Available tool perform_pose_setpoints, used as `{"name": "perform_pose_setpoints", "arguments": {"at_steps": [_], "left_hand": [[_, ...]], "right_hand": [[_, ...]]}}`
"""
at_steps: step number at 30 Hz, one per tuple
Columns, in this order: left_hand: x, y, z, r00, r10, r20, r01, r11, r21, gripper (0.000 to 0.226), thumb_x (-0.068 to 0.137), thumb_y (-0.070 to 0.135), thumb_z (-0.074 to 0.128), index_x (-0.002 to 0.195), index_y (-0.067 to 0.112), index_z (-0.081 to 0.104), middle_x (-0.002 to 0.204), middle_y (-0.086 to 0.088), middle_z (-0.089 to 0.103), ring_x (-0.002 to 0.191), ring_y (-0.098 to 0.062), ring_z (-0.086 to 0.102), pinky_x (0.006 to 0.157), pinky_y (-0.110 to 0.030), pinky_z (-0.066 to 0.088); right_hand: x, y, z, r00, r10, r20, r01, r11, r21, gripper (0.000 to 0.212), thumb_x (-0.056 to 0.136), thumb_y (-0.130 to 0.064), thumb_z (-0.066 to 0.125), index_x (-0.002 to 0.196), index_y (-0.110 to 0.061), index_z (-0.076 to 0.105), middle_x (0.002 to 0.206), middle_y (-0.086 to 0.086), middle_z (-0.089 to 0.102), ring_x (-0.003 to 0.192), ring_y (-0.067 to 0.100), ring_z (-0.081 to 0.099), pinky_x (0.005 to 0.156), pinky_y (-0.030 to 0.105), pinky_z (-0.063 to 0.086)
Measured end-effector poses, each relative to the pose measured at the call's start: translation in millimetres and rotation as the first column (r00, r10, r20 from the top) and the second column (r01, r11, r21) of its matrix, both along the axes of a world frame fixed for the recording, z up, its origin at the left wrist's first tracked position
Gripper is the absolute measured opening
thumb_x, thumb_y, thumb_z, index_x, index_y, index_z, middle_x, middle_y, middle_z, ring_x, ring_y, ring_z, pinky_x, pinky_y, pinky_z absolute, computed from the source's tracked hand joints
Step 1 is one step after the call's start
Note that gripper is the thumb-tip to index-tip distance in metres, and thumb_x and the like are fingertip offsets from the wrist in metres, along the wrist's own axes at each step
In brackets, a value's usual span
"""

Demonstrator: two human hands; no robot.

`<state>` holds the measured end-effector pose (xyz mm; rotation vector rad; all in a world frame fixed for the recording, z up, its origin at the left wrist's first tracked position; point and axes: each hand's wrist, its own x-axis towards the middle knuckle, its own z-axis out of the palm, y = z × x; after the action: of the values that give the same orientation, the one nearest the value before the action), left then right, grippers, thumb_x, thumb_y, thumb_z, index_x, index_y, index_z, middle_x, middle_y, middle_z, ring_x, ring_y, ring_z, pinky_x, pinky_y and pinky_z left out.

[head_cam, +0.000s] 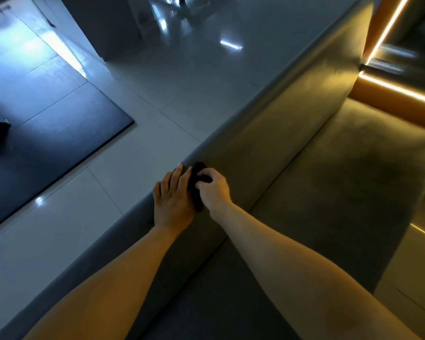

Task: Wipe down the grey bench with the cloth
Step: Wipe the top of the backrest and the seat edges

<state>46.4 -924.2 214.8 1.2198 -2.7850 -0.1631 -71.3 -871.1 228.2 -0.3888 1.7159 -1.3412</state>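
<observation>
A dark cloth (197, 171) was seen on the rounded top edge of the backrest (292, 94) of the grey surface (334, 187), near the middle of the picture. It was bunched into a small lump and lay between the two hands, touching both.

The right hand (214, 190) was placed over the cloth. Its grip was clamped on the cloth, with the fingers curled round the upper part of it and the thumb pressed against the side. The left hand (173, 201) was laid flat on the same top edge, just beside the cloth. Its grip was apart: the fingers were straight and spread a little, and nothing was held in it. Both forearms were stretched forward from the lower edge of the picture.

The padded seat was seen to the right of the backrest, lit in a warm yellow tone. A pale tiled floor (172, 77) was visible to the left, with a dark mat (49, 111) on it. An orange panel with a light strip (390, 93) was seen at the far end of the seat.
</observation>
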Motion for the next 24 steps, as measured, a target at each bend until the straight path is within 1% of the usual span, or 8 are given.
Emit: {"name": "perform_pose_setpoints", "arguments": {"at_steps": [3, 5, 7, 9, 12, 15, 19, 24], "left_hand": [[-7, 11, 18, 0.995, 0.075, 0.073, -0.088, 0.977, 0.196, 0.080, 0.093, 0.039, 0.066, 0.159, 0.027, 0.022, 0.168, -0.008, 0.008, 0.154, -0.031, 0.003, 0.125, -0.053, 0.005], [-16, 31, 29, 0.991, 0.094, 0.092, -0.117, 0.951, 0.285, 0.063, 0.098, 0.042, 0.056, 0.154, 0.029, 0.030, 0.167, -0.009, 0.015, 0.155, -0.029, 0.008, 0.125, -0.052, 0.003], [-22, 63, 42, 0.992, 0.127, -0.024, -0.104, 0.897, 0.430, 0.035, 0.098, 0.047, 0.045, 0.131, 0.036, 0.051, 0.143, -0.004, 0.055, 0.137, -0.023, 0.046, 0.121, -0.054, 0.025], [-25, 101, 62, 0.955, 0.223, -0.197, -0.046, 0.765, 0.642, 0.014, 0.102, 0.040, 0.047, 0.109, 0.039, 0.059, 0.106, 0.010, 0.069, 0.104, -0.010, 0.066, 0.102, -0.046, 0.049], [-27, 154, 100, 0.878, 0.395, -0.270, 0.046, 0.492, 0.869, 0.030, 0.105, 0.032, 0.050, 0.134, 0.032, 0.053, 0.110, 0.013, 0.064, 0.102, -0.005, 0.064, 0.094, -0.033, 0.052], [-20, 200, 126, 0.855, 0.438, -0.279, 0.084, 0.414, 0.906, 0.031, 0.105, 0.034, 0.051, 0.135, 0.031, 0.049, 0.115, 0.008, 0.064, 0.103, -0.007, 0.063, 0.084, -0.027, 0.053], [-3, 253, 155, 0.825, 0.455, -0.335, 0.118, 0.441, 0.890, 0.029, 0.103, 0.032, 0.056, 0.131, 0.024, 0.052, 0.113, 0.004, 0.065, 0.100, -0.010, 0.065, 0.072, -0.023, 0.050], [17, 305, 184, 0.768, 0.516, -0.380, 0.197, 0.374, 0.906, 0.032, 0.102, 0.031, 0.058, 0.131, 0.019, 0.055, 0.114, 0.003, 0.067, 0.103, -0.011, 0.065, 0.077, -0.022, 0.051]], "right_hand": [[7, 28, 14, 0.995, 0.086, 0.060, -0.088, 0.996, 0.034, 0.027, 0.100, -0.010, 0.054, 0.120, -0.024, 0.065, 0.116, -0.001, 0.062, 0.108, 0.021, 0.060, 0.092, 0.039, 0.056], [4, 53, 29, 0.996, 0.001, 0.092, -0.002, 1.000, 0.009, 0.026, 0.099, -0.010, 0.055, 0.117, -0.026, 0.065, 0.116, -0.002, 0.061, 0.109, 0.020, 0.060, 0.096, 0.042, 0.055], [-2, 84, 47, 0.990, -0.083, 0.118, 0.081, 0.996, 0.025, 0.024, 0.099, -0.008, 0.056, 0.113, -0.026, 0.064, 0.115, -0.001, 0.060, 0.107, 0.020, 0.059, 0.091, 0.039, 0.056], [-8, 117, 64, 0.978, -0.150, 0.147, 0.145, 0.988, 0.045, 0.021, 0.098, -0.008, 0.057, 0.111, -0.023, 0.066, 0.114, 0.003, 0.062, 0.103, 0.022, 0.061, 0.080, 0.035, 0.054], [-10, 167, 92, 0.957, -0.215, 0.195, 0.207, 0.976, 0.061, 0.018, 0.100, -0.014, 0.056, 0.110, -0.023, 0.067, 0.114, 0.007, 0.064, 0.105, 0.025, 0.061, 0.086, 0.041, 0.055], [0, 216, 120, 0.952, -0.244, 0.183, 0.235, 0.969, 0.073, 0.017, 0.102, -0.019, 0.051, 0.107, -0.024, 0.066, 0.116, 0.009, 0.063, 0.106, 0.026, 0.060, 0.091, 0.044, 0.052], [20, 274, 157, 0.957, -0.253, 0.139, 0.245, 0.967, 0.072, 0.022, 0.102, -0.014, 0.046, 0.112, -0.022, 0.064, 0.115, 0.009, 0.061, 0.102, 0.024, 0.058, 0.078, 0.037, 0.049], [37, 333, 191, 0.951, -0.296, 0.085, 0.292, 0.955, 0.056, 0.019, 0.100, -0.014, 0.057, 0.118, -0.019, 0.061, 0.112, 0.009, 0.063, 0.097, 0.023, 0.062, 0.068, 0.031, 0.050]]}}
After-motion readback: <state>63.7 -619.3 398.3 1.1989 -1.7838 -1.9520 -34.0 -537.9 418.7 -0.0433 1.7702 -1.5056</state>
